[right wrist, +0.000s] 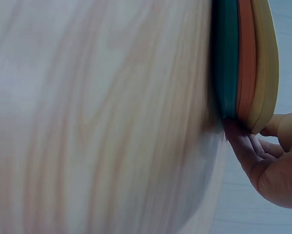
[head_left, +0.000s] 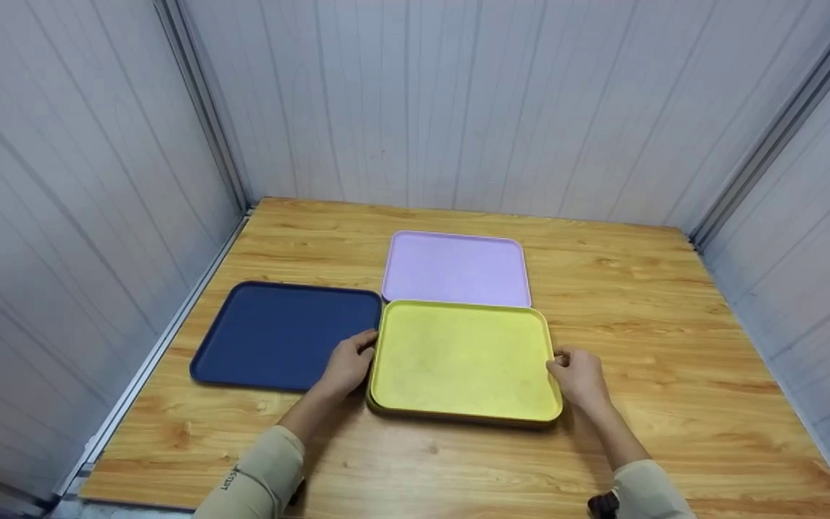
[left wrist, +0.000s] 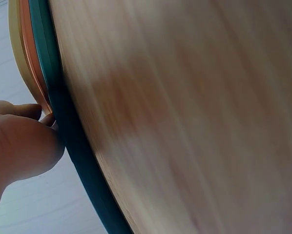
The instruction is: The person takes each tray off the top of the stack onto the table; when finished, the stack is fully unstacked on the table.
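A yellow tray (head_left: 462,360) lies on top of a stack at the table's near middle. In the right wrist view, an orange tray (right wrist: 246,63) and a green tray (right wrist: 225,68) show beneath the yellow one. My left hand (head_left: 346,364) grips the stack's left edge, beside the dark blue tray (head_left: 285,335); its fingertips are partly hidden in the left wrist view. With bent fingers my right hand (head_left: 582,378) holds the stack's right edge, some fingers at the green tray's side and the thumb by the yellow rim.
A light purple tray (head_left: 458,270) lies just behind the stack, and the dark blue tray is directly to its left. The wooden table (head_left: 645,303) has pale panel walls (head_left: 422,108) at the back and on both sides.
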Motion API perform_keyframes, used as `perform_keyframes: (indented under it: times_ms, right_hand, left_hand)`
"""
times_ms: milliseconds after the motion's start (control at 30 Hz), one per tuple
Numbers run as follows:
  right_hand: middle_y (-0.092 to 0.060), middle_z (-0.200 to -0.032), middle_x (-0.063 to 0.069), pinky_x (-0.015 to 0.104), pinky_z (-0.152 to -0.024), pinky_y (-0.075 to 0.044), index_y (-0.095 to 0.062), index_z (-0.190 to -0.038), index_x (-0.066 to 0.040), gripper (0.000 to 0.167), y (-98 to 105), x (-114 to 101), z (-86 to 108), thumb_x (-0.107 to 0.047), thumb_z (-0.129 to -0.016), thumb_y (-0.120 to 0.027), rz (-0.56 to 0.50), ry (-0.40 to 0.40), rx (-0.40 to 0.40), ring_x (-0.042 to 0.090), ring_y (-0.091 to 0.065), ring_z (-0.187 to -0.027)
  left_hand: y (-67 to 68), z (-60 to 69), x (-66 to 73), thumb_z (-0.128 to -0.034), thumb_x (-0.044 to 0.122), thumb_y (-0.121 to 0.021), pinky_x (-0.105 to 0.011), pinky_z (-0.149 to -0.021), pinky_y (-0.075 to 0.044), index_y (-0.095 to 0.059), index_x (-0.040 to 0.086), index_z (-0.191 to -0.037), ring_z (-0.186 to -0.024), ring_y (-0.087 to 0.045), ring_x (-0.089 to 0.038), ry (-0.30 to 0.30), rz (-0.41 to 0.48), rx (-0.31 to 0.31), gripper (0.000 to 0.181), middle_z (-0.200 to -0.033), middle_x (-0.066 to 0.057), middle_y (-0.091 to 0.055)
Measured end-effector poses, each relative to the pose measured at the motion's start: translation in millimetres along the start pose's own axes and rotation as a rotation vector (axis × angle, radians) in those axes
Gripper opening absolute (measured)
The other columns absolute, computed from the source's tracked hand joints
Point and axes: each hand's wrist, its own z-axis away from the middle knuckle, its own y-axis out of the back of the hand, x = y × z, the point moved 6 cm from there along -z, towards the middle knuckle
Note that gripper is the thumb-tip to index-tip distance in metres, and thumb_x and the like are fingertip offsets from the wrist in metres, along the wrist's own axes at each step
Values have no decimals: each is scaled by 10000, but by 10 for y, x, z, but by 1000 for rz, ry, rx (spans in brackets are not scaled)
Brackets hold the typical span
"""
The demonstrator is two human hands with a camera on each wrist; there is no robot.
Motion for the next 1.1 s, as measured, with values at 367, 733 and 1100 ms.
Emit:
perform_keyframes:
  times_ms: [367,733,1100]
  right_hand:
    - [-652,-795,108,260,-529,-453,-640,-1184,180,321,50,-25,-1,-17,-945,-554,55,32,27,155,-542,-617]
    - [-721,-970,255,301,-586,-552,-507,-1385,137,454,76,88,56,-77,-986,-545,-112,-69,-93,215,-688,-723]
    - [-726,-1024,225,283,-616,-576,-271,-1539,98,584,115,254,121,17,-1009,-504,-497,-159,-231,184,-704,-736]
  left_hand:
    - [4,10,29,-928,-59,-630,-479,-1097,-413,-553,-93,-1390,-1365,-453,-393,-104,-4,10,469,-1444,-266,-514]
    - [-5,4,20,-836,-135,-663,-448,-1076,-440,-509,-103,-1420,-1346,-481,-359,-68,13,-10,606,-1451,-264,-507]
    - [-10,12,11,-848,-127,-673,-446,-1058,-459,-502,-83,-1436,-1349,-479,-359,-30,8,-10,615,-1460,-254,-502]
